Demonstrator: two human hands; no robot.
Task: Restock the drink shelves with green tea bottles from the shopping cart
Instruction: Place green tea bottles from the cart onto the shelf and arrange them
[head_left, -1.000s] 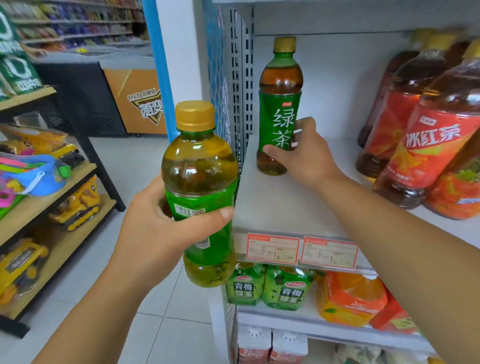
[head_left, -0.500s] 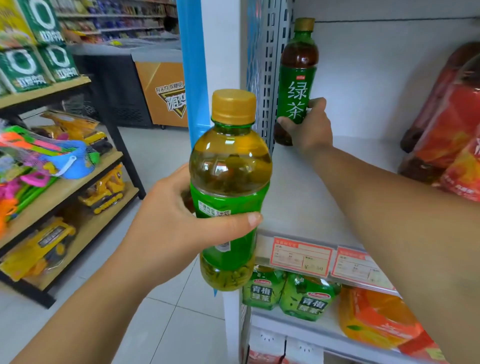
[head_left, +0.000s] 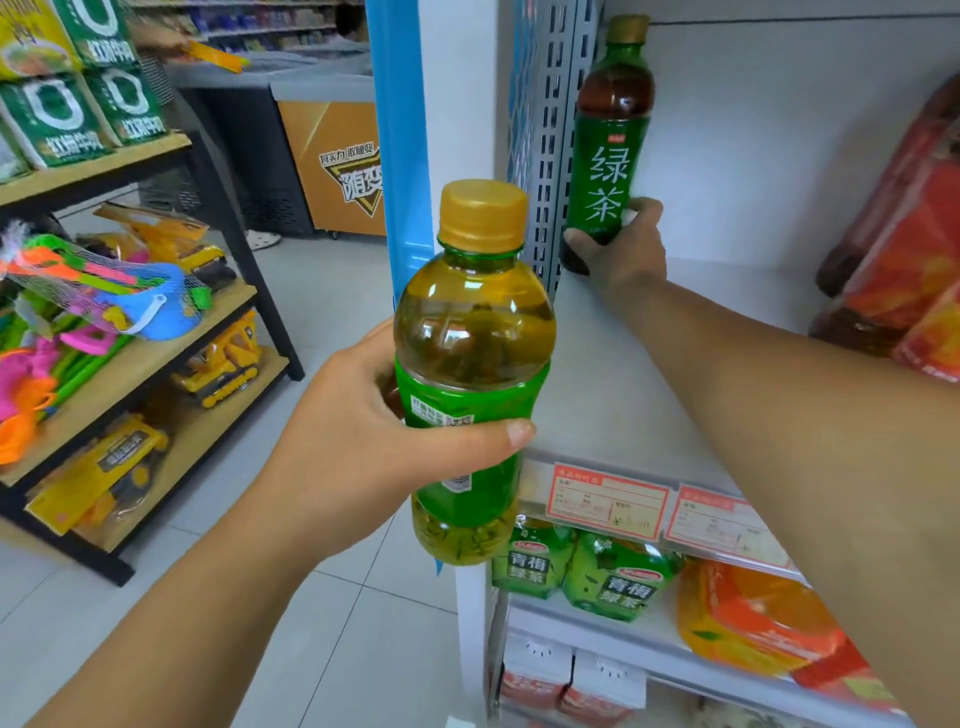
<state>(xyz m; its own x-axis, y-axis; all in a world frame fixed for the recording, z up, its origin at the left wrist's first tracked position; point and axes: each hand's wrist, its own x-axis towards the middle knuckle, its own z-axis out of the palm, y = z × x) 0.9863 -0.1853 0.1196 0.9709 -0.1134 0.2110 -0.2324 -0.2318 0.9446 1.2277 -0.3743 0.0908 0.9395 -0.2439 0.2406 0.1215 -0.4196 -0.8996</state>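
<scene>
Right hand wrapped round base of tall green tea bottle, fingers curled behind label; bottle stood upright in back left corner of white shelf, presumably so row is filled from rear. Second green tea bottle gripped mid-label by left hand, thumb pressed across front; held upright off shelf edge, likely readied for next slot.

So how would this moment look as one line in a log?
right hand: grips tall bottle at back-left of shelf | left hand: holds second bottle upright in front of shelf | red-label bottles: at shelf's right
</scene>
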